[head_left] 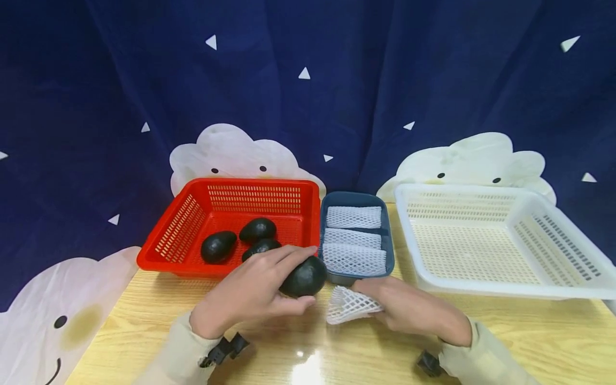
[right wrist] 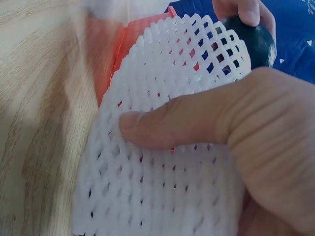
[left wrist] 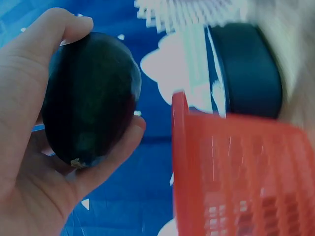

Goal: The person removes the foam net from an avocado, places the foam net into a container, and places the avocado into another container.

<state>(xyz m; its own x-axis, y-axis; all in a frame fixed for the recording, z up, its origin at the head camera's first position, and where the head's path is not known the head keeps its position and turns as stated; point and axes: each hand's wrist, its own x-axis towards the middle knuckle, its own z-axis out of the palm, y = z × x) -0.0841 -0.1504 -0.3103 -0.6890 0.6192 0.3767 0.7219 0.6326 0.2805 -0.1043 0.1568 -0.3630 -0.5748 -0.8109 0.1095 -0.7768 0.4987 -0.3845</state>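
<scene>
In the head view my left hand [head_left: 255, 289] grips a dark green avocado [head_left: 304, 277] in front of the red basket. The left wrist view shows the avocado [left wrist: 91, 101] held between thumb and fingers, its stem end toward the palm. My right hand [head_left: 409, 305] pinches a white foam mesh sleeve [head_left: 351, 306], whose open end faces the avocado. Up close in the right wrist view, the thumb lies flat across the foam mesh sleeve [right wrist: 157, 182] and its mouth is spread. A small gap separates the sleeve from the avocado.
The red basket [head_left: 310, 224] at left holds several avocados [head_left: 218, 247]. Between the baskets stands a dark blue tray [head_left: 389, 240] with several foam sleeves [head_left: 353, 259]. A white basket [head_left: 416, 267] is at right on the wooden table [head_left: 269, 358]. A blue curtain [head_left: 337, 96] hangs behind.
</scene>
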